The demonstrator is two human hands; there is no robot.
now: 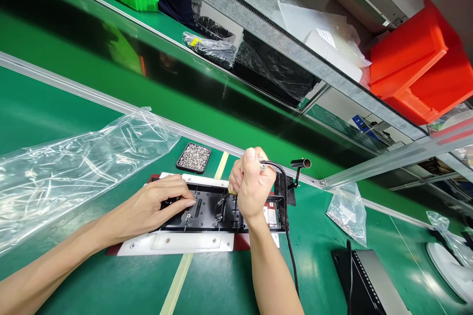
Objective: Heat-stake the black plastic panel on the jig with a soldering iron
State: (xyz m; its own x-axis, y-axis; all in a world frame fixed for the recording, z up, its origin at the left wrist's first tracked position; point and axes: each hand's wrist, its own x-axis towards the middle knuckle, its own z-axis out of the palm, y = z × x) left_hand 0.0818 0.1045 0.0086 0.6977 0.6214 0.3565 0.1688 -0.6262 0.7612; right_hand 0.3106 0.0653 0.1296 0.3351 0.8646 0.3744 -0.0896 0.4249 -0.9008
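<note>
A long black plastic housing lies in a white and red fixture on the green table. My right hand is closed round a corded tool, probably a soldering iron or an electric screwdriver, whose tip points down left into the housing. My left hand rests over the housing's left end, fingers curled and pressed together; what lies under them is hidden. A black tray of small metal parts sits just behind the fixture.
Clear plastic film spreads at the left. A metal tube holder stands behind the fixture's right end. Further right are a bag of small parts and a black and grey device. A red bin sits on the upper shelf.
</note>
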